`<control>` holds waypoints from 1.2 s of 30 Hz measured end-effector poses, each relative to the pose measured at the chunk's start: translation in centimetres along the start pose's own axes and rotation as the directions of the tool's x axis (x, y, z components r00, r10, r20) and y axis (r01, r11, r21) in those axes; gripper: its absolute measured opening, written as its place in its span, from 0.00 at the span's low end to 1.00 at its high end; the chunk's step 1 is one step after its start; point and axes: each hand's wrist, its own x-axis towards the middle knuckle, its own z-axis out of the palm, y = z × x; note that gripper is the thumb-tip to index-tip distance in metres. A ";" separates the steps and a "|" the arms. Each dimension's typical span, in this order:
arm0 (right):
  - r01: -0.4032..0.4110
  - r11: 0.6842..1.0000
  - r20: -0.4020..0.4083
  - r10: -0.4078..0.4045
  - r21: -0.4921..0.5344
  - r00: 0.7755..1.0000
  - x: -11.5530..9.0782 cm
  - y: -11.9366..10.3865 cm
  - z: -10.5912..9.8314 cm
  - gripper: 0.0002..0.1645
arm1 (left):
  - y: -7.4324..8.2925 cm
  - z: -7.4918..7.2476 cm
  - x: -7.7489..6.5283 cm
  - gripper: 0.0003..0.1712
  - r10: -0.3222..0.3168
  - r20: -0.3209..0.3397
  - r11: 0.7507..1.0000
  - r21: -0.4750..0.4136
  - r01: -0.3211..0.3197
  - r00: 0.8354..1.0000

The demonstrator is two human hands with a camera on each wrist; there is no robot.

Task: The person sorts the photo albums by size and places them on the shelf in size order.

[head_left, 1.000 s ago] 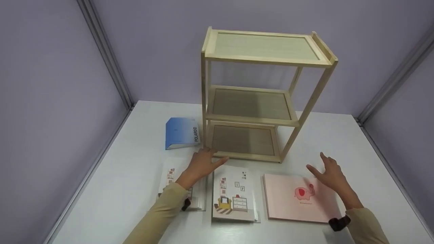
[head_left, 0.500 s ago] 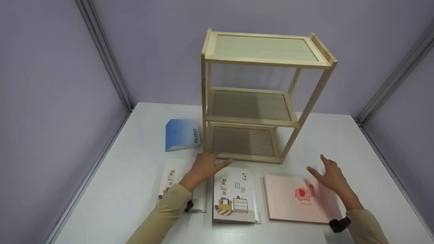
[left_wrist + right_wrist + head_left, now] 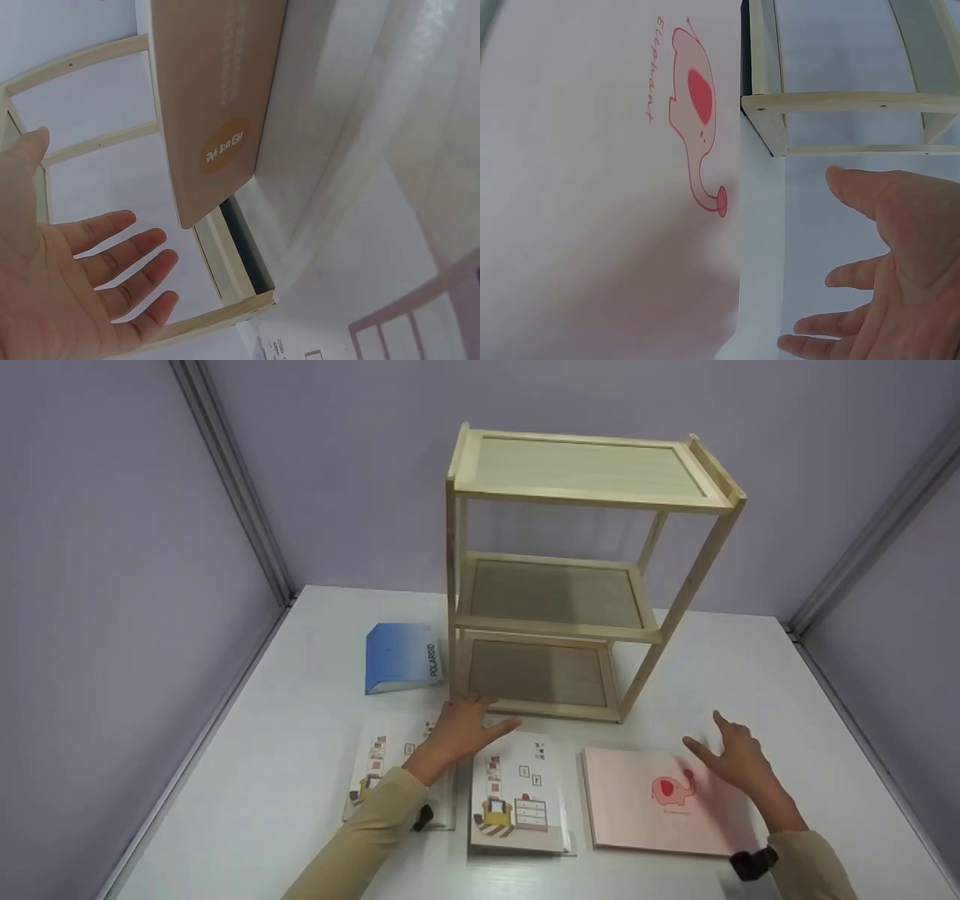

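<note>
White table: white books and pink book flat before rack, probably for easy reach. Left hand near rack's front corner, right hand by pink book's far edge; both empty, fingers apart.

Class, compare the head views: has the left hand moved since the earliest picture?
Yes; judged against the shelf, the left hand has shifted slightly right and lower in the head view.
</note>
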 end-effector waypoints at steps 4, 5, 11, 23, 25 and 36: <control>-0.007 1.000 0.011 0.007 -0.009 1.000 -0.2 0.1 0.1 0.54 | 0.2 0.1 -0.1 0.43 0.019 -0.006 1.000 -0.006 -0.019 1.000; -0.007 1.000 0.015 0.008 -0.009 1.000 -0.2 0.1 0.1 0.54 | 0.3 0.1 -0.1 0.43 0.022 -0.008 1.000 -0.003 -0.022 1.000; -0.007 1.000 0.023 0.007 0.004 1.000 -0.4 0.3 0.2 0.54 | 0.6 0.3 0.0 0.43 0.034 -0.011 0.999 0.017 -0.034 0.999; -0.032 0.999 0.065 0.031 0.015 0.997 -0.4 1.0 0.3 0.53 | 0.8 1.0 0.1 0.44 0.025 0.010 1.000 0.017 -0.025 1.000; -0.041 0.999 0.071 0.040 0.015 0.997 -0.4 1.0 0.3 0.53 | 0.9 1.0 0.1 0.44 0.031 0.011 0.999 0.016 -0.031 0.999; -0.057 0.998 0.069 0.055 0.023 0.996 -0.8 1.2 0.4 0.53 | 1.6 1.3 0.1 0.43 0.043 0.029 0.999 0.023 -0.043 0.999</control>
